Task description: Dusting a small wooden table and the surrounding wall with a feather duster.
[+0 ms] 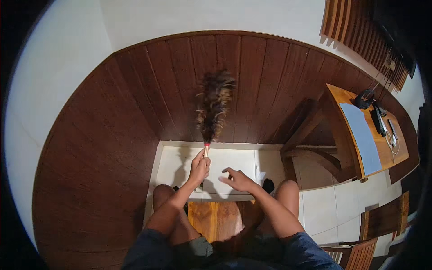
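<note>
My left hand (199, 168) grips the pale handle of a feather duster (216, 104). Its dark brown feathers point away from me, in front of the wooden wall panelling (260, 87), and look slightly blurred. A red band joins the feathers to the handle. To the right, my right hand (238, 179) holds nothing; its fingers are apart and curved, near the duster's handle but not on it. Whether the feathers touch the panelling I cannot tell.
A wooden bench (216, 217) lies between my knees. On the right stands a wooden table (398, 145) with a light blue cloth (362, 138), a black remote control (378, 121) and a white cable (391, 141). Slatted wood (351, 23) hangs at upper right. A wooden chair (362, 253) is at lower right.
</note>
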`<state>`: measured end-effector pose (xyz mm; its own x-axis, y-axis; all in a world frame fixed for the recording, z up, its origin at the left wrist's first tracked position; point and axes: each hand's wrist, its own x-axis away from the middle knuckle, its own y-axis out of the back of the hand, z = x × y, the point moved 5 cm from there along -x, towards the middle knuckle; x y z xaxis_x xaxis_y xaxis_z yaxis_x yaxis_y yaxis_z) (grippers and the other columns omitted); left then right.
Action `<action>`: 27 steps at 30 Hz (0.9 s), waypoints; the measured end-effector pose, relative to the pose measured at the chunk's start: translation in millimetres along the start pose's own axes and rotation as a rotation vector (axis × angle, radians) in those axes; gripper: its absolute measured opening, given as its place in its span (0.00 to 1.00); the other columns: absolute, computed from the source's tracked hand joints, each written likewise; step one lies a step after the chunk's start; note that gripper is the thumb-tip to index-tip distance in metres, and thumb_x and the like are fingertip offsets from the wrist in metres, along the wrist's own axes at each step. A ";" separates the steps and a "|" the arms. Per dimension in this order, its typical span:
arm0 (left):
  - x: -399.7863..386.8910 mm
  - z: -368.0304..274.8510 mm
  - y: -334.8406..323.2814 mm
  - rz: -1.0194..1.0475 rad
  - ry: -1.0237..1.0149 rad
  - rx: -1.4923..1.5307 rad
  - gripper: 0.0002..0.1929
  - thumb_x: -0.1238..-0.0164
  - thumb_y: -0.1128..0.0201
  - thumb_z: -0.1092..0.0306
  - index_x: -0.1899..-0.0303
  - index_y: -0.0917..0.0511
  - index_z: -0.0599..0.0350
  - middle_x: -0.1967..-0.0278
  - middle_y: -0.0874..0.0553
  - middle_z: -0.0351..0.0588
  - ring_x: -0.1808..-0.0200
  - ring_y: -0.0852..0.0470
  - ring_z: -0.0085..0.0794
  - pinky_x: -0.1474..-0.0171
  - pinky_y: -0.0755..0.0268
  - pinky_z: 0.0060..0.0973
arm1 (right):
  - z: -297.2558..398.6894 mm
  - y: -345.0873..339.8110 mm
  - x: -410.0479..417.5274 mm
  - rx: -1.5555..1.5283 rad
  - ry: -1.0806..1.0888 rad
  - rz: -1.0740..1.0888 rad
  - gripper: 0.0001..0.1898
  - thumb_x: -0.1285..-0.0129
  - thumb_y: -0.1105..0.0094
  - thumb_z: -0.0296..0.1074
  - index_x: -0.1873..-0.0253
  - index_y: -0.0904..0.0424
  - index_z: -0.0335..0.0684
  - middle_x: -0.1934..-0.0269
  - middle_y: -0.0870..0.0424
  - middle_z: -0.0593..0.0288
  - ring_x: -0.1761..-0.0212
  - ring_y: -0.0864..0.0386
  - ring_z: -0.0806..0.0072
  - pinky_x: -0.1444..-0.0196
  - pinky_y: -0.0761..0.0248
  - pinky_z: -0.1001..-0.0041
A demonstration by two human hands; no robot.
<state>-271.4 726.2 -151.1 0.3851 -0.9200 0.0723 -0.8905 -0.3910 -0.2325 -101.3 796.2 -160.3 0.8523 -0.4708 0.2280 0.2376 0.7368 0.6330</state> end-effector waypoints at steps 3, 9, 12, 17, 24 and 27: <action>-2.7 -1.1 -12.6 0.111 -0.122 -0.015 0.24 0.20 0.50 0.65 0.29 0.41 0.57 0.57 0.18 0.44 0.61 0.20 0.24 0.57 0.26 0.21 | 13.3 -7.9 -9.2 -0.622 0.056 -0.079 0.25 0.26 0.51 0.55 0.38 0.29 0.39 0.63 0.18 0.57 0.63 0.19 0.73 0.61 0.25 0.72; -4.7 -13.5 -22.0 0.248 -0.159 -0.064 0.27 0.23 0.43 0.66 0.29 0.43 0.57 0.44 0.18 0.53 0.47 0.20 0.28 0.45 0.26 0.28 | 28.9 -28.6 -22.5 -0.807 0.248 -0.219 0.15 0.27 0.45 0.41 0.46 0.28 0.37 0.65 0.22 0.65 0.66 0.24 0.81 0.64 0.28 0.78; -3.3 -18.2 -23.3 0.250 -0.144 -0.087 0.27 0.26 0.40 0.70 0.31 0.42 0.58 0.44 0.18 0.55 0.45 0.20 0.28 0.43 0.26 0.30 | 32.5 -33.1 -26.5 -1.044 0.188 -0.239 0.13 0.26 0.50 0.40 0.47 0.28 0.37 0.65 0.22 0.62 0.68 0.22 0.77 0.66 0.28 0.76; 0.8 -26.3 -21.2 0.256 -0.216 -0.248 0.30 0.32 0.35 0.73 0.32 0.40 0.60 0.44 0.17 0.54 0.44 0.21 0.29 0.40 0.29 0.31 | 41.0 -37.7 -22.0 -1.411 -0.159 -0.169 0.17 0.24 0.60 0.45 0.52 0.29 0.35 0.66 0.24 0.56 0.72 0.23 0.71 0.70 0.29 0.73; -10.1 -25.0 12.7 0.188 -0.170 -0.181 0.25 0.27 0.38 0.66 0.32 0.33 0.57 0.48 0.16 0.46 0.44 0.20 0.29 0.39 0.30 0.30 | 55.6 -14.4 -21.0 -1.287 -0.023 -0.614 0.24 0.21 0.63 0.54 0.69 0.34 0.44 0.85 0.38 0.69 0.88 0.43 0.82 0.86 0.48 0.78; -20.3 -26.4 52.3 -0.016 -0.134 -0.136 0.20 0.25 0.40 0.61 0.37 0.28 0.57 0.51 0.15 0.44 0.52 0.18 0.24 0.48 0.27 0.23 | 60.0 -12.6 -24.4 -1.381 -0.009 -0.641 0.23 0.21 0.63 0.53 0.69 0.37 0.44 0.85 0.40 0.69 0.88 0.46 0.80 0.85 0.50 0.77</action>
<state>-332.1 723.7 -139.1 0.4205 -0.9055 -0.0565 -0.9049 -0.4140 -0.0984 -153.0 769.3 -129.5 0.4379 -0.8765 0.2002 0.7951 0.2737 -0.5412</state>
